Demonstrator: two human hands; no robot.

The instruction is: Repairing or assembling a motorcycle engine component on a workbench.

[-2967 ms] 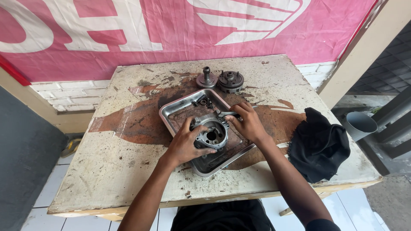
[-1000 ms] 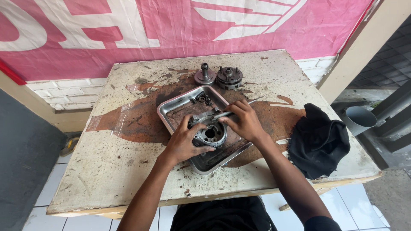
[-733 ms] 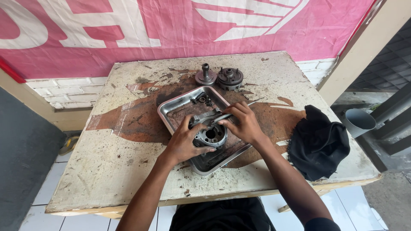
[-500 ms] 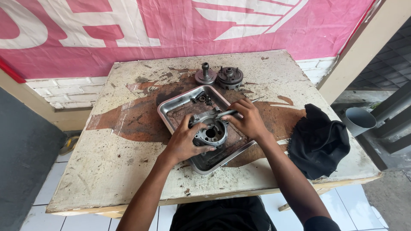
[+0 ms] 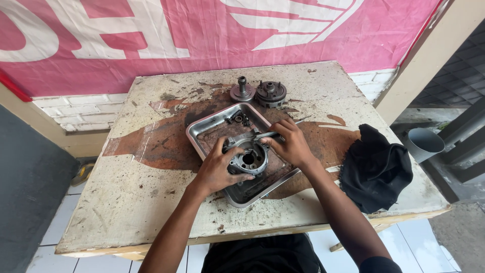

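A round grey metal engine part [image 5: 248,157] with a central hole rests in a dented metal tray [image 5: 209,125] on a worn table [image 5: 126,202]. My left hand [image 5: 216,169] grips the part's left side. My right hand [image 5: 289,144] holds a thin metal tool [image 5: 267,135] whose tip lies across the top of the part. Small bolts [image 5: 241,119] lie in the tray's far corner.
A shaft piece [image 5: 242,91] and a toothed gear assembly [image 5: 271,93] stand behind the tray. A black rag [image 5: 376,169] lies at the table's right edge. A grey pipe [image 5: 423,144] is beyond it. A pink banner [image 5: 151,35] hangs behind.
Both hands have stayed on the part in the tray. My right hand shifted slightly, bringing the thin tool across the part's top.
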